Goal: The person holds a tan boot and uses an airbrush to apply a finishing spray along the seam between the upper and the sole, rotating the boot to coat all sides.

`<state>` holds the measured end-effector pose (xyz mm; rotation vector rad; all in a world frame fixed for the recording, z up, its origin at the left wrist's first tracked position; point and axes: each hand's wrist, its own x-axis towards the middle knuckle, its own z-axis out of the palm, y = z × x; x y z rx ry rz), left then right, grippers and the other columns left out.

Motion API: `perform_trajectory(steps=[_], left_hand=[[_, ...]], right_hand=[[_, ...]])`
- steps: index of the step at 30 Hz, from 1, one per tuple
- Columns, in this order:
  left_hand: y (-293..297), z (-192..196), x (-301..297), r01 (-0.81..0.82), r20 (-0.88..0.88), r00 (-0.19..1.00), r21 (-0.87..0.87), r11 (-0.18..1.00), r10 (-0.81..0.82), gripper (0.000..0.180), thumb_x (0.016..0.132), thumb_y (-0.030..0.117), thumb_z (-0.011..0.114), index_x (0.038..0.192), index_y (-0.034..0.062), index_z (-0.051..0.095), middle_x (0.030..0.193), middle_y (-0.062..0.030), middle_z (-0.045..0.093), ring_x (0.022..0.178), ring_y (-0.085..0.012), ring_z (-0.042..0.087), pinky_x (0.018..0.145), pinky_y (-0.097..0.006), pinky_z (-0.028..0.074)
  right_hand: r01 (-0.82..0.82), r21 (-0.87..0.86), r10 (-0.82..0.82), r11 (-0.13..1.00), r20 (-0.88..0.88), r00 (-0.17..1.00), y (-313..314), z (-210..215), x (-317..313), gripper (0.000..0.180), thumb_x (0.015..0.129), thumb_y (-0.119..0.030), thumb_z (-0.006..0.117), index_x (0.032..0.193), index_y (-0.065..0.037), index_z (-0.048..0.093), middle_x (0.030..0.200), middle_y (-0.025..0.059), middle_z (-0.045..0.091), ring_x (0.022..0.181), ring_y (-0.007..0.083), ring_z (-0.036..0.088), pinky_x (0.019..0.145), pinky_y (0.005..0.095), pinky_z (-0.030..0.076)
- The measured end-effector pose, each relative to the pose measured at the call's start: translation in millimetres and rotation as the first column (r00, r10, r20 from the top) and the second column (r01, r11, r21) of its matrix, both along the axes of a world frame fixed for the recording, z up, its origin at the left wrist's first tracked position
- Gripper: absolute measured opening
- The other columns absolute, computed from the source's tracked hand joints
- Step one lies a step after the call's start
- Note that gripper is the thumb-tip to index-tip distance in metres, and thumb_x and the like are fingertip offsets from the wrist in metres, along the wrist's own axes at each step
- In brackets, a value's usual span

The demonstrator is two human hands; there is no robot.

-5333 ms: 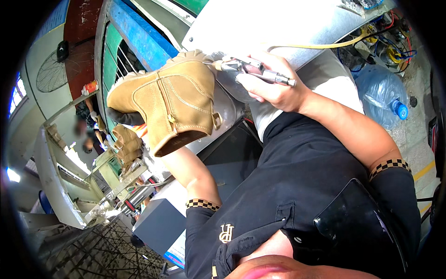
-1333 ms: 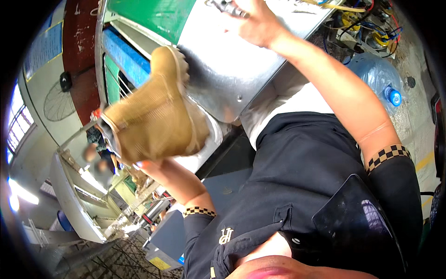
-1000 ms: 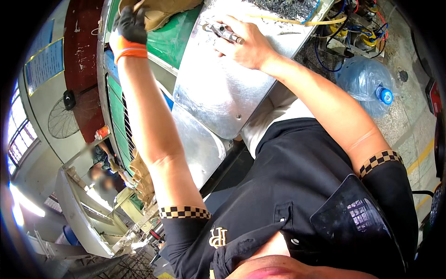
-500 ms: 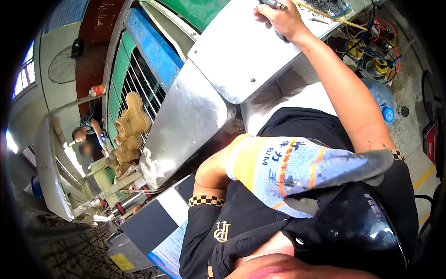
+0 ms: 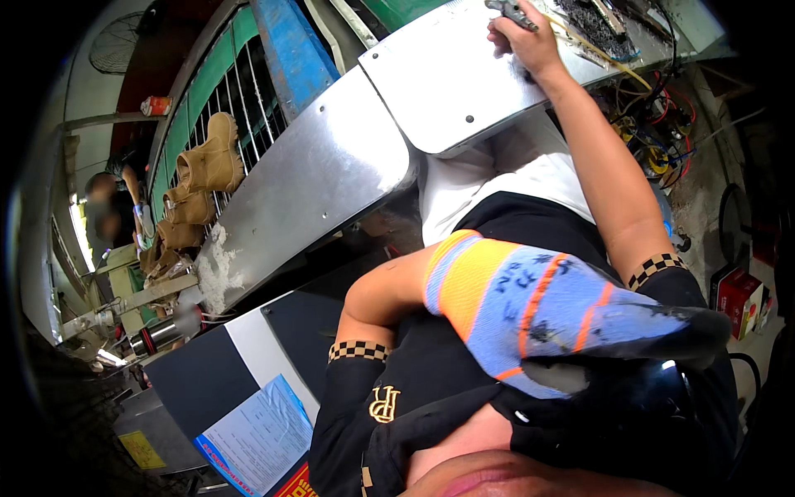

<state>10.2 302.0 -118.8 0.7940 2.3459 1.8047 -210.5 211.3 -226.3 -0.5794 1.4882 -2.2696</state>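
My left hand [image 5: 571,319] wears a blue, orange and black work glove and lies across the front of my dark shirt. Its fingers stretch out together toward the right, with the thumb apart below them. A glossy black surface [image 5: 662,373] shows beneath the glove; what it belongs to is hidden. Bare and reaching forward, my right hand [image 5: 530,41] grips a dark grey hand tool [image 5: 513,12] over the metal bench [image 5: 447,83]. The tool is cut off by the top edge and its kind is unclear.
Tan boots [image 5: 211,157] stand in a row on a rack at the left, with another person [image 5: 116,207] beyond. A yellow hose [image 5: 609,58] and a pile of dark scraps [image 5: 592,29] lie by my right hand. Tangled wires [image 5: 662,137] and a red box [image 5: 739,296] are at right.
The view has shifted, so the boots and bench sit differently. My right hand still grips the tool over the bench; the gloved left hand has tilted slightly downward.
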Motion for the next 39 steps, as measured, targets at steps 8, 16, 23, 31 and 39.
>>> perform_trajectory(steps=[8,16,23,31,39], left_hand=[[-117,29,39,-0.072,-0.240,0.967,0.059,0.996,0.084,0.063,0.086,0.015,0.067,0.141,-0.0017,0.042,0.135,-0.0171,0.054,0.122,-0.0272,0.055,0.104,-0.040,0.042],[-483,52,173,-0.834,-0.405,0.053,-0.520,-0.183,0.913,0.061,0.089,0.016,0.070,0.142,-0.0009,0.044,0.141,-0.0148,0.050,0.130,-0.0255,0.046,0.110,-0.036,0.034],[-691,61,308,-0.320,-0.627,-0.366,-0.609,-0.726,0.687,0.080,0.080,0.054,0.070,0.131,-0.0054,0.051,0.129,-0.0207,0.055,0.120,-0.0353,0.052,0.105,-0.041,0.039],[-640,8,259,-0.570,-0.598,-0.426,-0.405,-0.715,0.678,0.060,0.088,0.048,0.061,0.113,-0.0066,0.063,0.106,-0.0172,0.067,0.099,-0.0334,0.063,0.094,-0.040,0.049],[-469,-32,333,-0.959,0.109,-0.097,0.255,-0.122,0.989,0.030,0.086,0.017,0.055,0.108,0.0002,0.067,0.118,-0.0168,0.061,0.101,-0.0303,0.061,0.088,-0.047,0.051]], right_hand=[[-0.174,-0.140,0.185,0.975,0.071,0.980,-92,3,62,0.026,0.087,-0.012,0.066,0.111,-0.003,0.063,0.095,0.0039,0.068,0.068,0.0102,0.059,0.057,0.0240,0.048],[0.001,0.022,0.008,1.000,-0.425,0.905,-89,-1,50,0.039,0.085,-0.015,0.067,0.118,0.003,0.063,0.106,0.0164,0.069,0.096,0.0250,0.064,0.086,0.0368,0.051],[-0.017,0.158,0.058,0.987,-0.257,0.965,-79,33,52,0.040,0.081,-0.018,0.064,0.116,0.000,0.059,0.069,0.0075,0.067,0.066,0.0179,0.067,0.064,0.0296,0.051],[-0.007,0.183,0.063,0.983,-0.302,0.951,-78,34,49,0.038,0.086,-0.007,0.058,0.122,0.002,0.056,0.079,0.0077,0.068,0.071,0.0110,0.067,0.062,0.0249,0.054],[-0.140,0.160,0.166,0.977,-0.163,0.973,-79,32,49,0.033,0.087,-0.010,0.060,0.119,0.000,0.059,0.080,0.0070,0.068,0.068,0.0115,0.066,0.060,0.0245,0.054]])
